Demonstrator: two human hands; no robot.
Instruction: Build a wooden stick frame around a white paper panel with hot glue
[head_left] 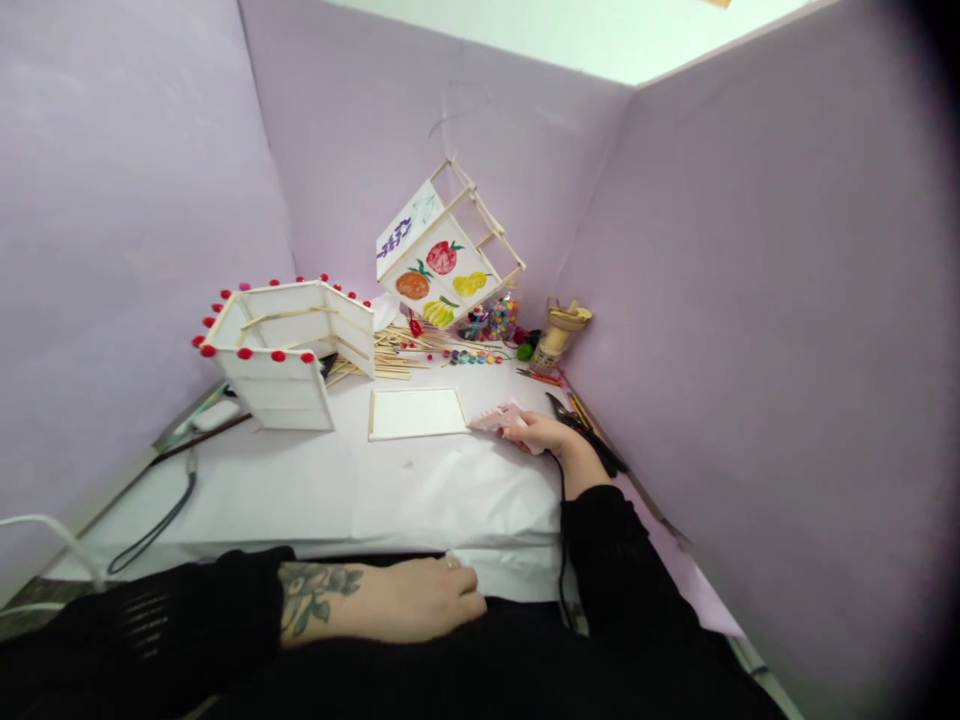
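My right hand (536,432) is wrapped round a pink hot glue gun (501,414), whose nozzle points left at the lower right corner of a white panel. This flat panel (418,412) has thin wooden sticks along its edges and lies on the white-covered table. A dark cord runs down from the glue gun beside my right wrist. At the table's front edge my left hand (442,596) rests low near my lap, fingers curled in, a ring on one finger. Nothing shows in it, and its palm side is hidden.
A white folded frame with red pompoms (281,400) stands at left. Behind hangs a tilted stick cube with painted fruit (442,270). Wooden sticks (390,355), beads (476,357), a stick-filled holder (559,335) and black-handled pliers (589,435) lie around. Lilac walls enclose the table.
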